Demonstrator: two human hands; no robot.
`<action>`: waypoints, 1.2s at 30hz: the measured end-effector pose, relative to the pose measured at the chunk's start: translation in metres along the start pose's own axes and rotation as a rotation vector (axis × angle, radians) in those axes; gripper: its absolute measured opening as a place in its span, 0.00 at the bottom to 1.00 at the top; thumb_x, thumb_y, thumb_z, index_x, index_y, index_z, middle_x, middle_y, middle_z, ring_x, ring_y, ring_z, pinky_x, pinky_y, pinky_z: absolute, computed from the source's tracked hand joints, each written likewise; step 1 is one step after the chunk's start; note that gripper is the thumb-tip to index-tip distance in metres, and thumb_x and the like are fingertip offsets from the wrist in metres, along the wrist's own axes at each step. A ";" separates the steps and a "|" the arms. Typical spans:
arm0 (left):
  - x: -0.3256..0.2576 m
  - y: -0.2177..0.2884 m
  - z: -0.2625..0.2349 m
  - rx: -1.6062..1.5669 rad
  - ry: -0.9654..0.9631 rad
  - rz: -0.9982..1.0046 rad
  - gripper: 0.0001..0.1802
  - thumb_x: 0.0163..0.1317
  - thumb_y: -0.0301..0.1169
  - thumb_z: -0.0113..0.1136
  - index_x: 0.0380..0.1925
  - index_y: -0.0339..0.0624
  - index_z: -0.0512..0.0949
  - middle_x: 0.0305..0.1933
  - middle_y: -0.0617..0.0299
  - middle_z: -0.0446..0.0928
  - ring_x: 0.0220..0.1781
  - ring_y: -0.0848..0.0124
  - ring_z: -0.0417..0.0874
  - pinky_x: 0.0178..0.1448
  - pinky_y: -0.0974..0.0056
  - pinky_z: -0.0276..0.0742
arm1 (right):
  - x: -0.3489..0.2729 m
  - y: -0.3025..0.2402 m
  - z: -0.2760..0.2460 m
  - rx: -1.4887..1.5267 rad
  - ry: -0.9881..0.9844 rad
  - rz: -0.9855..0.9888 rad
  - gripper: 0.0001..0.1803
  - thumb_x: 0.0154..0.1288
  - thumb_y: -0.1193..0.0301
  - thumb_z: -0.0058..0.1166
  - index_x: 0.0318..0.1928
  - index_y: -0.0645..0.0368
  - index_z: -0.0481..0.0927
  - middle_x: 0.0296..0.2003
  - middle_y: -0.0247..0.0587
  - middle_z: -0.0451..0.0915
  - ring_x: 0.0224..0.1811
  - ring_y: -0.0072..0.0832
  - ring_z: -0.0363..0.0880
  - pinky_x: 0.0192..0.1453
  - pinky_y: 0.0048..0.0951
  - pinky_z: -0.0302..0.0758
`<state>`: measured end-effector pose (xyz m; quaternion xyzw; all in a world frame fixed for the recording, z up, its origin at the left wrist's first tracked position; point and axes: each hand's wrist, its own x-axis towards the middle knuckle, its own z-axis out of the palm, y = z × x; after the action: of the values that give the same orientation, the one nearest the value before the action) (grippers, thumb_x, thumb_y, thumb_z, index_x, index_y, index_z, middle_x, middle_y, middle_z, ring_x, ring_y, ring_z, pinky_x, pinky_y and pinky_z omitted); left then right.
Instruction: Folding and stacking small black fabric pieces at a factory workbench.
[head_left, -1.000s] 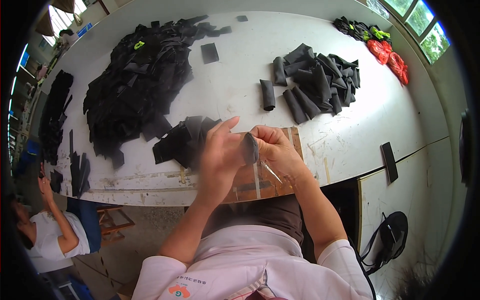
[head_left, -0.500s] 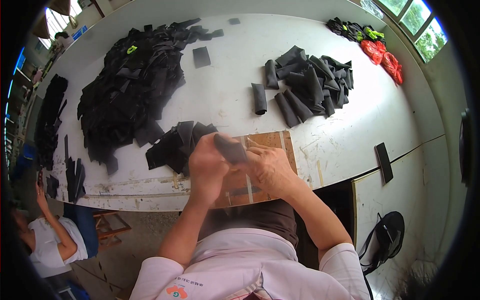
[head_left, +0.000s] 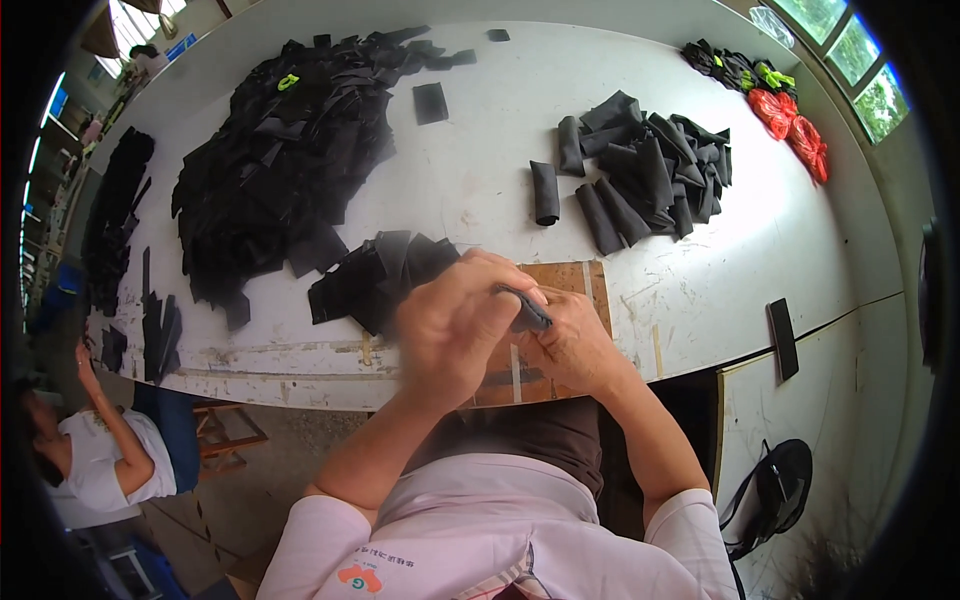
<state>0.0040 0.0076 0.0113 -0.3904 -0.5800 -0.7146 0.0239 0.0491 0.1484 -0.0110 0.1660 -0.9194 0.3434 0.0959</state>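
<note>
Pinching one dark fabric strip (head_left: 527, 312) between both hands over the wooden board (head_left: 560, 280) at the surface's (head_left: 480, 180) near edge, the left hand (head_left: 455, 325) is closing over its near-left end while the right hand (head_left: 572, 340) is gripping beneath; its long axis is running left-right. One rolled piece (head_left: 545, 192) is lying apart, far side, beside a rolled heap (head_left: 655, 170); flat pieces (head_left: 375, 275) are lying left.

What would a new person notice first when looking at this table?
Probably the two hands at the near table edge: the left hand and right hand grip one dark fabric piece over a brown board. Behind them, a big heap of flat black pieces fills the left side, and rolled black pieces lie on the right.
</note>
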 end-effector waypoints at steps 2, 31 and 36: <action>0.002 0.003 0.001 -0.263 0.201 -0.023 0.09 0.63 0.30 0.48 0.34 0.34 0.71 0.30 0.54 0.75 0.36 0.69 0.76 0.45 0.64 0.72 | 0.006 -0.008 -0.009 -0.080 0.058 -0.056 0.15 0.48 0.61 0.57 0.24 0.60 0.70 0.21 0.41 0.72 0.27 0.37 0.73 0.29 0.35 0.69; -0.031 -0.095 -0.062 0.990 0.093 -0.139 0.08 0.56 0.27 0.52 0.34 0.34 0.74 0.38 0.55 0.73 0.44 0.64 0.71 0.48 0.62 0.65 | -0.052 -0.028 0.054 0.615 0.205 0.546 0.13 0.64 0.68 0.45 0.26 0.65 0.73 0.15 0.36 0.69 0.18 0.27 0.68 0.23 0.25 0.65; -0.028 -0.017 -0.074 -0.225 0.210 -0.612 0.07 0.61 0.26 0.50 0.34 0.37 0.76 0.43 0.58 0.74 0.43 0.73 0.74 0.49 0.70 0.68 | -0.037 -0.040 0.052 0.171 0.328 0.190 0.15 0.53 0.69 0.57 0.39 0.64 0.72 0.31 0.45 0.75 0.31 0.39 0.75 0.32 0.35 0.72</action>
<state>-0.0239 -0.0615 -0.0205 -0.1228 -0.5823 -0.7843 -0.1754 0.0949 0.0945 -0.0371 0.0281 -0.8704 0.4503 0.1971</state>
